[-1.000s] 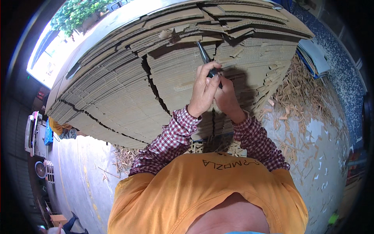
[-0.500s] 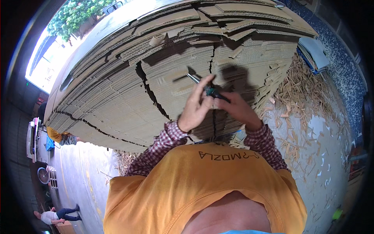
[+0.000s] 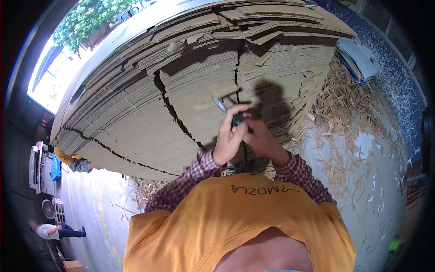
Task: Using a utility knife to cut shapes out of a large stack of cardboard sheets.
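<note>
A hand tool with a silver shaft [image 3: 219, 104] and a dark green body sits between my hands in front of a tall stack of cut cardboard sheets [image 3: 136, 118]. My left hand [image 3: 229, 138] is closed round the tool just behind the shaft, its index finger lying across the top. My right hand [image 3: 265, 143] grips the rear of the tool from the right; its fingers partly hide the handle. The shaft's tip points up and left, close to the stacked edges, beside a blurred pale cardboard strip [image 3: 225, 92]. Dark, ragged gaps divide the stack.
Loose cardboard scraps [image 3: 342, 106] are heaped right of the stack and strewn over the grey floor [image 3: 346, 195]. Folded sheets in a blue cover [image 3: 358, 61] stand by the blue speckled wall [image 3: 389, 68]. At the far left are two other people, one in a white top [image 3: 47, 231].
Both hands and the tool have come down and closer to my body. The tool's shaft is tilted more steeply. The person in the white top has shifted in the background.
</note>
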`<move>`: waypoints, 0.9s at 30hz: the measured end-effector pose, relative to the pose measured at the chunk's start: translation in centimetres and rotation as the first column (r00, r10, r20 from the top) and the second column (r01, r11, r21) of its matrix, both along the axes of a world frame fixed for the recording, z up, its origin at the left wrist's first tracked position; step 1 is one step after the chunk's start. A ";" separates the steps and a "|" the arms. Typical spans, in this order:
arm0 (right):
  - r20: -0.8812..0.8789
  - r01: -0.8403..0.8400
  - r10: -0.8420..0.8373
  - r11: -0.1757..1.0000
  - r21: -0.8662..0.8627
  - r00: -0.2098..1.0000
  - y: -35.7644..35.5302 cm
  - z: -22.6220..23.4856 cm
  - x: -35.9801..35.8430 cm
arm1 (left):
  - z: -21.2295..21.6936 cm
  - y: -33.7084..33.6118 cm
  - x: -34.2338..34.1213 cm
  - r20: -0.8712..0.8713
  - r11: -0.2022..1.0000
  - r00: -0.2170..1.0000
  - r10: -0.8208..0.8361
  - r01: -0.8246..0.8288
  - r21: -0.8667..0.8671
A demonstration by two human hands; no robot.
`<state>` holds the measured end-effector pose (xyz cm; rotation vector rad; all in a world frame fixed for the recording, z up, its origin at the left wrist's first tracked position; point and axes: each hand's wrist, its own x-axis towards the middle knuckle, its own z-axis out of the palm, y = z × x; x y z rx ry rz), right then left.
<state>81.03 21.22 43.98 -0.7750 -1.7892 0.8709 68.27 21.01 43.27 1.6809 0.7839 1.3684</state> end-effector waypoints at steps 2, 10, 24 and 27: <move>0.093 -0.101 0.128 0.963 -0.251 0.987 1.5 0.2 2.2 | 0.0 1.8 0.2 -0.034 0.996 0.999 0.036 -0.033 0.087; 0.077 -0.054 0.066 0.987 -0.154 0.995 6.6 7.0 3.5 | 6.8 5.6 -1.9 0.069 0.783 0.919 0.389 -0.369 0.500; -0.131 -0.326 0.301 0.813 -0.482 0.945 0.2 2.5 1.3 | 22.7 8.9 -11.0 -0.230 0.375 0.417 0.879 -0.308 0.874; -0.245 -0.324 0.232 0.827 -0.460 0.941 1.0 2.7 3.6 | 21.8 8.9 -8.7 -0.339 0.498 0.415 0.844 -0.377 0.781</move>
